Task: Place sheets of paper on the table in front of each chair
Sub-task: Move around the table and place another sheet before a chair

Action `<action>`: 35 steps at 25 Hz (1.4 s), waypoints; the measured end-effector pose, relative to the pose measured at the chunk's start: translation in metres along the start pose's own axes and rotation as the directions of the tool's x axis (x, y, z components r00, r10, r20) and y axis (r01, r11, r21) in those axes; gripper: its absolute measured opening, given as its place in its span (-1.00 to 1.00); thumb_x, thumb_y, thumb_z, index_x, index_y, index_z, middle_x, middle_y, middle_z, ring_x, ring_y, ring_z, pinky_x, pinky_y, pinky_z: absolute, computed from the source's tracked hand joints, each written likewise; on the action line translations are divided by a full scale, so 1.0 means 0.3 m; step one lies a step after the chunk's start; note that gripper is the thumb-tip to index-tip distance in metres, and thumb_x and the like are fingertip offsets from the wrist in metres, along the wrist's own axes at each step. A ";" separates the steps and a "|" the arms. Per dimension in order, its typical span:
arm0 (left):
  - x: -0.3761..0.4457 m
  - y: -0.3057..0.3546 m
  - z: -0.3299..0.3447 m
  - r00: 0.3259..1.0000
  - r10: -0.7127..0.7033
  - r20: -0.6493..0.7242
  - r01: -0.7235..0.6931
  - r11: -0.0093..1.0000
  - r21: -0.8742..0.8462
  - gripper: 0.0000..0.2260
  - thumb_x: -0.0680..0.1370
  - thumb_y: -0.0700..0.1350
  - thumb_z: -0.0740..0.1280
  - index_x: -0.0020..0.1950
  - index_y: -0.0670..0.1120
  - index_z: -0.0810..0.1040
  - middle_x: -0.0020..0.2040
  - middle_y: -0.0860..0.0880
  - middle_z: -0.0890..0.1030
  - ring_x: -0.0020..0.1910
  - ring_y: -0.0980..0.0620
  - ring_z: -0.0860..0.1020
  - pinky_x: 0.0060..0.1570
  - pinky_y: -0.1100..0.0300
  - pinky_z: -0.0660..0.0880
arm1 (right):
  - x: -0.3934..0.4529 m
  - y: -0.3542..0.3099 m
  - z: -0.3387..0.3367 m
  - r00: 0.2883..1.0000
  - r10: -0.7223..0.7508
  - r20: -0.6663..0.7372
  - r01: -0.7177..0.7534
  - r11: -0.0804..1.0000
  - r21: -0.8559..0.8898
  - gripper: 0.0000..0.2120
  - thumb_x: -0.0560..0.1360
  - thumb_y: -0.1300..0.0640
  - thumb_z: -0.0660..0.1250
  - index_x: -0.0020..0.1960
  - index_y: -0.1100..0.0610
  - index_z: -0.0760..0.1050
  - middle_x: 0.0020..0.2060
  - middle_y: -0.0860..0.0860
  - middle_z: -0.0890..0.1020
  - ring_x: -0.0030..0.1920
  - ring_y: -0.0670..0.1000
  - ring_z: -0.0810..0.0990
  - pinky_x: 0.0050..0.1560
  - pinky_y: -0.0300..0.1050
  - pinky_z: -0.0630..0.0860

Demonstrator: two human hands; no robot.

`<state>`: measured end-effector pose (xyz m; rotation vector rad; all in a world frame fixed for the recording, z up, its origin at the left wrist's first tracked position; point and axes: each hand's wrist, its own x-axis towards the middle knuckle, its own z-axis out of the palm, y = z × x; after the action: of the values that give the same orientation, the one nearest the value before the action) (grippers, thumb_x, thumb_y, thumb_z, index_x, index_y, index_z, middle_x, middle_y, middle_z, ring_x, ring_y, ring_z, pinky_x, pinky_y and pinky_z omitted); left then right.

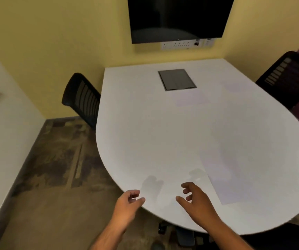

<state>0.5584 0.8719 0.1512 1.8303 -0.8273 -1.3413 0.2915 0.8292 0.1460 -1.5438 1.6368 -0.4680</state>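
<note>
— Where are the sheets, then? Both hands look empty to me.

— They are. The left hand (129,199) hovers at the near rim of the white table (145,132), fingers loosely curled, gripping nothing. The right hand (194,199) is over the tabletop with fingers spread and bent, nothing pinched either.

— So the paper's already down?

— Some of it, I'd say. A pale sheet (222,177) lies flat just right of the right hand, near the curved edge. A fainter sheet (190,98) seems to lie by the grey cable hatch (177,79), though white on white it's hard to be sure.

— Why there?

— Each would sit within a sitter's reach. The left chair (82,98) is tucked against the table's side, yet I see no paper in front of it. The right chair (289,76) stands at the far corner; a faint pale patch lies near it, too washed out to call.
</note>
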 end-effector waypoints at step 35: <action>2.048 0.852 0.166 0.846 0.266 0.462 -0.463 0.795 0.391 -0.74 0.50 -0.10 0.53 0.15 0.08 0.62 0.12 0.15 0.55 0.18 0.09 0.55 0.14 0.17 0.49 | 1.623 -0.467 0.119 0.804 0.442 -0.399 -0.409 0.897 0.169 -0.53 0.53 -0.06 0.49 0.39 -0.03 0.48 0.21 -0.09 0.56 0.15 -0.05 0.59 0.15 -0.13 0.51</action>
<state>0.6459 0.2193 0.0423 1.6350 -1.7893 -1.3189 0.4509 0.3514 0.0808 -1.0035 2.2093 -0.6411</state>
